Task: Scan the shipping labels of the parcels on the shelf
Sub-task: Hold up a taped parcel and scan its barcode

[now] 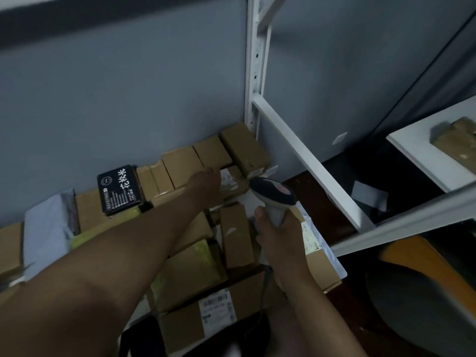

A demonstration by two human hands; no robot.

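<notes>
Grey wall (128,94) behind a low shelf packed with parcels; white steel shelf upright (253,73) rises at the far right corner, used here as landmark.

Nearest, well below and left of the upright: brown carton with a white shipping label (219,310) facing up, barcodes visible.

Right hand (279,238), below the upright, is wrapped around the grip of a grey handheld barcode scanner (274,197); scanner head points away toward the far boxes.

Left hand (206,182), arm stretched forward, reaches to a small carton with a crumpled label (231,180) just below the upright's foot. It touches the carton's left side; fingers hidden behind the hand, so grip cannot be told.

Left of that, a black printed box (118,189) lies on the cartons. Row of plain brown boxes (201,154) along the wall, ending against the upright.
</notes>
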